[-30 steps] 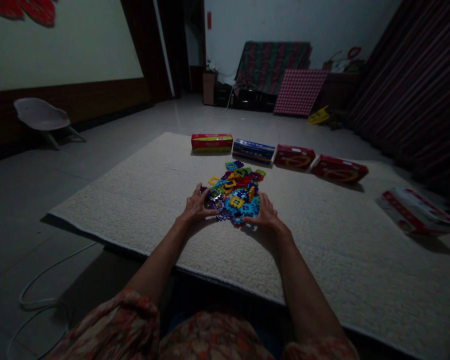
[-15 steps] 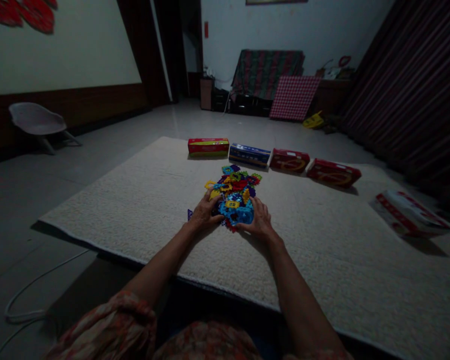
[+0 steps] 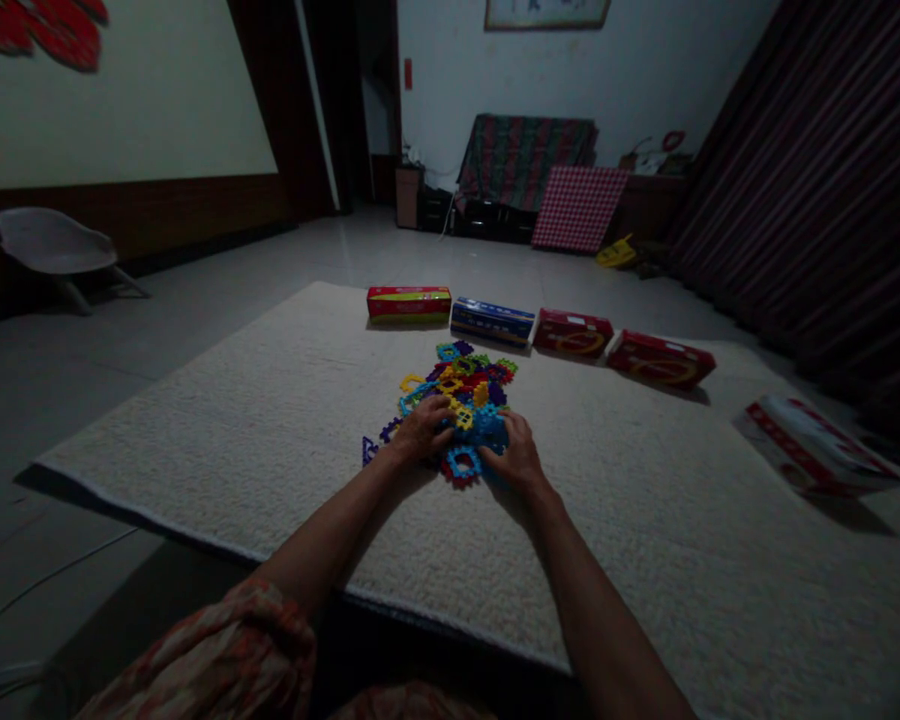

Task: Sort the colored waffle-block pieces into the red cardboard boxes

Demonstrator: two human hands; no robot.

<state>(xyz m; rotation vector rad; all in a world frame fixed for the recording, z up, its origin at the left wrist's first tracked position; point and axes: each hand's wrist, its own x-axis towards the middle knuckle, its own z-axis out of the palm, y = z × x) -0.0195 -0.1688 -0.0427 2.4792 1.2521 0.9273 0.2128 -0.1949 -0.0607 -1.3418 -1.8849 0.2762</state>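
A heap of colourful toothed plastic building pieces (image 3: 461,372) lies on the pale mat (image 3: 262,440) in front of me. My left hand (image 3: 424,428) rests on the heap's near left side, fingers curved and apart, with a yellow window-shaped piece (image 3: 463,417) by its fingertips. At the near right side is my right hand (image 3: 519,455), thumb and fingers apart around blue pieces (image 3: 489,428). Between the hands, a light blue ring-shaped piece (image 3: 463,462) lies over red ones. A purple triangular piece (image 3: 369,451) sits left of my left hand. Pieces beneath my palms are hidden.
Beyond the heap stand a red-and-green box (image 3: 409,305), a blue box (image 3: 492,322) and two dark red boxes (image 3: 574,333). Another red-and-white box (image 3: 821,445) is at the mat's right. A pale chair (image 3: 56,245) stands left; a cable (image 3: 52,580) lies on the floor.
My left hand has moved over the near left pieces, and purple ones now show beside it. The light blue ring has come into sight between my hands. The view has tilted slightly up.
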